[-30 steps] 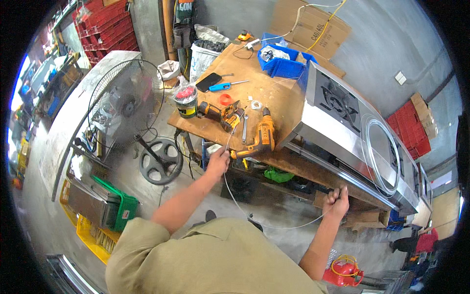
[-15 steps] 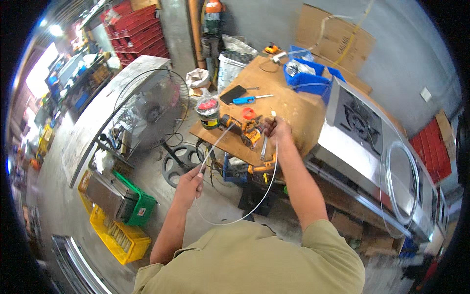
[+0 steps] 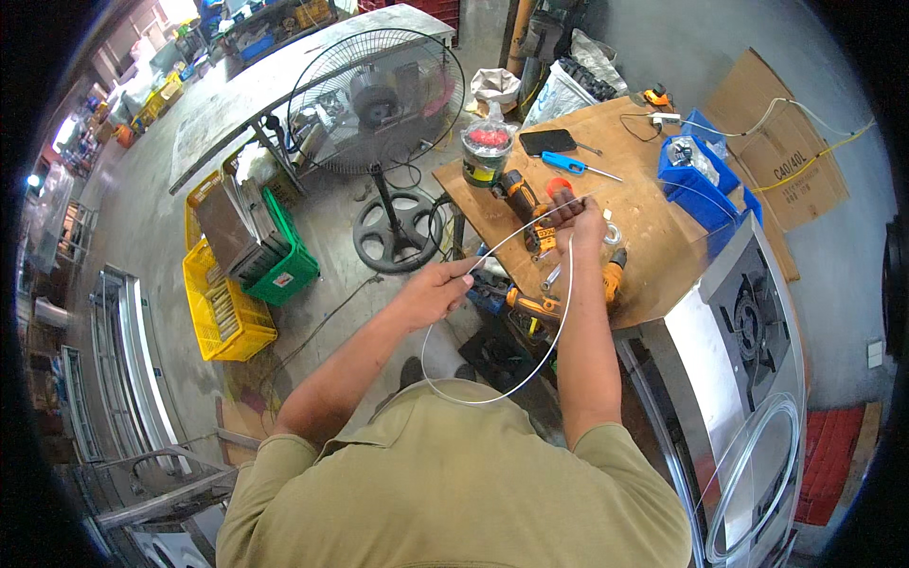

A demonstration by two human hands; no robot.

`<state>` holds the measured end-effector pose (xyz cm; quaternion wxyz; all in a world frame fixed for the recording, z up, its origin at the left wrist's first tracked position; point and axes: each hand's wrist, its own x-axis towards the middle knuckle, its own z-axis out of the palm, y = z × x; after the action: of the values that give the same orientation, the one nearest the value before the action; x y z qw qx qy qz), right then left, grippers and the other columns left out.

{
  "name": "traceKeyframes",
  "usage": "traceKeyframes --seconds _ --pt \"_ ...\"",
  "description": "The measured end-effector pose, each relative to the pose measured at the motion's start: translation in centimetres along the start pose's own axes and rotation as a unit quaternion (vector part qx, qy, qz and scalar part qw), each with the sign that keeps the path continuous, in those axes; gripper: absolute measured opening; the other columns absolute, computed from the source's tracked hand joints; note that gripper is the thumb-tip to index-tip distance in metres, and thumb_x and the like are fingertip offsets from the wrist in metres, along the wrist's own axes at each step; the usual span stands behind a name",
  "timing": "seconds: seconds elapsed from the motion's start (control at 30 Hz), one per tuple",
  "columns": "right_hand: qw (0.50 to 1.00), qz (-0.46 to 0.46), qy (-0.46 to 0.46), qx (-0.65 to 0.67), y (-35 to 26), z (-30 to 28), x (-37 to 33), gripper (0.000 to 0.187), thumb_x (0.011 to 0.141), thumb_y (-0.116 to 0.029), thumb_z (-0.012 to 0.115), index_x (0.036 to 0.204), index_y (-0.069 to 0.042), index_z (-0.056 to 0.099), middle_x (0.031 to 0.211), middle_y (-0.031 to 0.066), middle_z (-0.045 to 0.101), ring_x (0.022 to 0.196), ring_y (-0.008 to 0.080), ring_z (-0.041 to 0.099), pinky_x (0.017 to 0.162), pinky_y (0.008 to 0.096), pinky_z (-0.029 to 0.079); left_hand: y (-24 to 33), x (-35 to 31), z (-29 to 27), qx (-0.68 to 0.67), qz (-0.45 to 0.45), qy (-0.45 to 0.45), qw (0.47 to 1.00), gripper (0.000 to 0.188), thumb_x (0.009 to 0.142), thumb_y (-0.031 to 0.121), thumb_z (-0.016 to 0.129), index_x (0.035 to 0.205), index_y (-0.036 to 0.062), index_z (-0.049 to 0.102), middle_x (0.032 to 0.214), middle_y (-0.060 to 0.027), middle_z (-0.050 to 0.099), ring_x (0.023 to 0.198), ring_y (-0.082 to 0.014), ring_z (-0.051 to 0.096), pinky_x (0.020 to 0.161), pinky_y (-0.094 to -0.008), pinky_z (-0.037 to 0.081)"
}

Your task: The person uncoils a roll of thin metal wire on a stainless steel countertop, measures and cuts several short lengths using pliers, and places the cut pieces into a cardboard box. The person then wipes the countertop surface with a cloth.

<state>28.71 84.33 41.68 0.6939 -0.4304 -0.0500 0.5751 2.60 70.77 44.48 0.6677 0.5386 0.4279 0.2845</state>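
A thin, pale, flexible wire or tube (image 3: 561,343) hangs in a wide loop between my hands, in front of my shirt. My left hand (image 3: 437,293) pinches it between thumb and fingers, off the table's near corner. Over the table, my right hand (image 3: 579,223) has its fingers curled round the other stretch of the strand. Just beside that hand lies an orange-and-black power drill (image 3: 521,197). Another orange power tool (image 3: 615,271) is next to my right forearm, and a third (image 3: 533,305) sits at the table's near edge. A white ring (image 3: 614,233) lies close to my right wrist.
On the wooden table (image 3: 653,275) are a blue-handled screwdriver (image 3: 568,165), a black phone (image 3: 547,142), a bucket (image 3: 487,156) and a blue bin (image 3: 696,175). A coil (image 3: 792,445) rests on the steel gas stove (image 3: 696,331) at right. A standing fan (image 3: 374,99) and crates (image 3: 227,312) are left.
My left hand has come up and nearer my right hand, still on the strand. My right fingers have turned upward. The whole view has swung, shifting the table to the right.
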Motion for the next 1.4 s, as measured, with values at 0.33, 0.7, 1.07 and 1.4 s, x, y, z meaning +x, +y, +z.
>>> traceKeyframes --seconds 0.33,0.7,1.07,1.4 --pt "0.993 -0.105 0.053 -0.012 -3.3 -2.1 2.3 0.019 0.101 -0.029 0.046 0.097 -0.010 0.049 0.077 0.0076 0.058 0.063 0.0228 0.058 0.053 0.0360 0.045 -1.2 -2.4 2.7 0.035 -0.011 0.088 0.995 0.043 0.099 0.020 0.053 0.140 0.0088 0.051 0.064 0.0049 0.045 0.054 -0.0065 0.044 0.049 -0.0241 0.039" --pt "0.966 -0.217 0.141 -0.019 -3.8 -2.7 3.7 0.016 0.098 -0.024 0.044 0.098 -0.008 0.044 0.067 0.0045 0.049 0.047 0.0155 0.043 0.041 0.0300 0.036 -1.9 -4.2 4.9 0.175 0.012 0.115 0.978 0.042 0.098 0.019 0.053 0.137 0.0062 0.053 0.062 -0.0001 0.047 0.056 -0.0097 0.044 0.054 -0.0288 0.040" --pt "0.945 -0.290 0.149 -0.012 -3.2 -2.7 5.8 0.017 0.097 -0.021 0.044 0.100 -0.004 0.042 0.059 0.0053 0.044 0.039 0.0168 0.040 0.034 0.0318 0.031 3.5 -3.1 8.5 0.554 0.004 0.044 0.831 0.109 0.071 0.069 0.068 0.152 0.0084 0.026 0.153 -0.0333 0.016 0.136 -0.0489 0.032 0.104 -0.0498 0.039" --pt "0.953 -0.262 0.150 0.011 -5.2 -3.0 4.6 0.017 0.096 -0.020 0.045 0.100 -0.004 0.043 0.061 0.0061 0.045 0.038 0.0166 0.039 0.034 0.0313 0.031 3.0 -2.5 8.2 0.566 -0.011 0.003 0.824 0.120 0.063 0.058 0.077 0.153 0.0034 0.018 0.151 -0.0375 0.016 0.139 -0.0529 0.025 0.113 -0.0493 0.030"
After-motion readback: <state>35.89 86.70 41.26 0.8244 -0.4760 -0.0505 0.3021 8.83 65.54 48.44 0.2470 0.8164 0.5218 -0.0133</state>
